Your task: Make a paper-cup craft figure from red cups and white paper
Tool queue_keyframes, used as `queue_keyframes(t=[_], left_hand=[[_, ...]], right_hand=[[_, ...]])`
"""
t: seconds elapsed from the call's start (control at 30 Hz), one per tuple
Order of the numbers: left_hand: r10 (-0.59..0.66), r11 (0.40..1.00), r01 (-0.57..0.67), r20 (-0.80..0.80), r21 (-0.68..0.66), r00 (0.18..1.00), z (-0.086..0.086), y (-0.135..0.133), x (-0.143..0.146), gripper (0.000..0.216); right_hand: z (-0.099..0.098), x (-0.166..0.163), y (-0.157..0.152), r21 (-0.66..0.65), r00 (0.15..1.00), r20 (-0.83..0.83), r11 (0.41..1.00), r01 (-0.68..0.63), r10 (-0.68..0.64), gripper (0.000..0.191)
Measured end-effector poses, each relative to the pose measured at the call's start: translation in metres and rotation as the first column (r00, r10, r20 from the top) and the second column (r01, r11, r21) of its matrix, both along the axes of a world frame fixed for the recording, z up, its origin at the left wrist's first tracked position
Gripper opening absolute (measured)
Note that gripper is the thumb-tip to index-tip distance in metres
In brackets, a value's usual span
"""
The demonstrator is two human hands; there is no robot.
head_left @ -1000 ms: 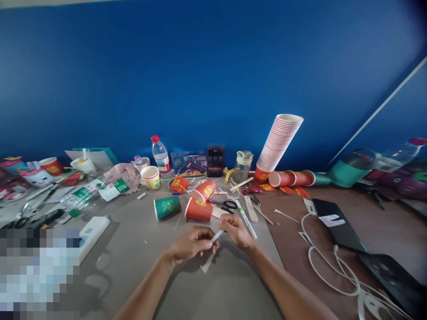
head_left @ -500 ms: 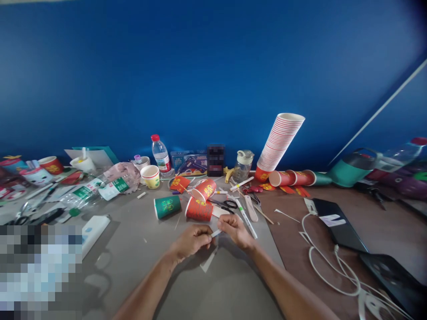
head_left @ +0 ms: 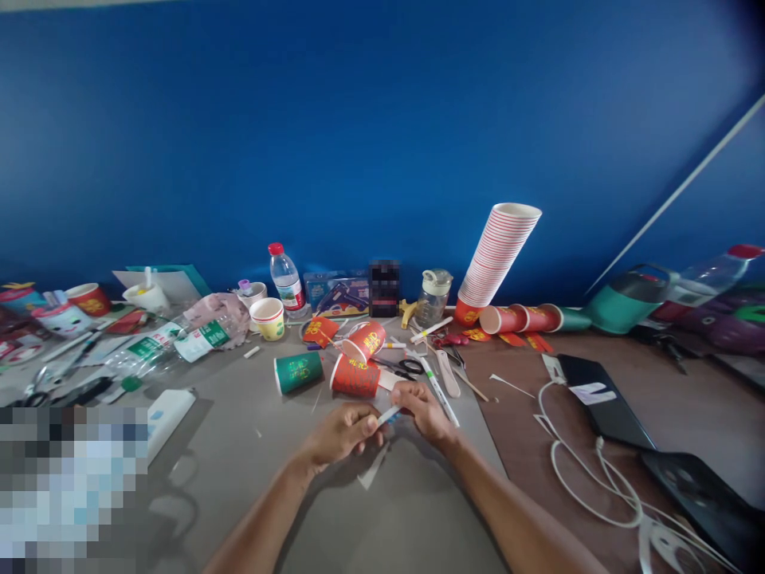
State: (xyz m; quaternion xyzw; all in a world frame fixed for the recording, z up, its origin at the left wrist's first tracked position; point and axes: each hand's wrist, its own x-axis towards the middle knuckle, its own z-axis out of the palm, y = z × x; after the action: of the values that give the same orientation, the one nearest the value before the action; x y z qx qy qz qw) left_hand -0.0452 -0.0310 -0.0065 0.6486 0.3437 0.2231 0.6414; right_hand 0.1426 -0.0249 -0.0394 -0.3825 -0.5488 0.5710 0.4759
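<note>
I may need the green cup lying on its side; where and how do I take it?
Best, I'd judge, across the middle of the green cup, from above: it lies on its side, round wall upward, and the nearer red cup lies close to its right end. The left grip, nearest, holds the white strip.

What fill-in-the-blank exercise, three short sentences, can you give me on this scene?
1. The left hand and right hand both hold a narrow, flat strip coloured ____.
2. The green paper cup with yellow lettering nearest the left hand lies on its ____.
3. The clear plastic bottle standing upright has a cap coloured ____.

Missing words: white; side; red.
</note>
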Motion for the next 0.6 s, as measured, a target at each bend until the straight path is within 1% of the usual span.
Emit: queue_keyframes(t=[0.07, 0.13, 0.2, 0.27, 0.33, 0.43, 0.53, 0.6], left_hand=[[0.056, 0.998, -0.056, 0.047, -0.005, 0.997, 0.002, 0.0, 0.0, 0.062], [0.172, 0.985, -0.173, 0.063, 0.017, 0.983, 0.003, 0.0, 0.001, 0.06], [0.287, 0.955, -0.289, 0.038, 0.07, 0.957, 0.004, 0.0, 0.003, 0.052], [0.363, 0.92, -0.357, -0.011, 0.164, 0.932, 0.004, 0.0, 0.004, 0.041], [0.392, 0.892, -0.363, -0.06, 0.269, 0.918, 0.004, -0.001, 0.005, 0.035], [0.395, 0.867, -0.319, -0.138, 0.383, 0.908, 0.004, -0.003, 0.007, 0.033], [0.403, 0.846, -0.275, -0.211, 0.456, 0.89, 0.002, -0.004, 0.007, 0.029], [0.406, 0.84, -0.252, -0.248, 0.481, 0.88, 0.0, -0.004, 0.008, 0.027]], right_hand=[[-0.005, 0.002, 0.003, -0.018, 0.997, -0.042, 0.998, 0.064, -0.064, 0.046], [-0.006, 0.003, 0.004, -0.011, 0.993, -0.048, 0.994, 0.108, -0.109, 0.047], [-0.002, 0.004, 0.002, 0.017, 0.992, -0.017, 0.992, 0.124, -0.124, 0.048], [0.004, 0.004, -0.001, 0.047, 0.993, 0.034, 0.993, 0.112, -0.113, 0.049], [0.01, 0.002, -0.004, 0.066, 0.992, 0.083, 0.994, 0.09, -0.095, 0.05], [0.011, -0.003, -0.007, 0.089, 0.987, 0.135, 0.993, 0.074, -0.086, 0.05], [0.008, -0.006, -0.008, 0.136, 0.974, 0.19, 0.986, 0.101, -0.126, 0.047], [0.007, -0.007, -0.008, 0.208, 0.954, 0.255, 0.972, 0.106, -0.159, 0.043]])
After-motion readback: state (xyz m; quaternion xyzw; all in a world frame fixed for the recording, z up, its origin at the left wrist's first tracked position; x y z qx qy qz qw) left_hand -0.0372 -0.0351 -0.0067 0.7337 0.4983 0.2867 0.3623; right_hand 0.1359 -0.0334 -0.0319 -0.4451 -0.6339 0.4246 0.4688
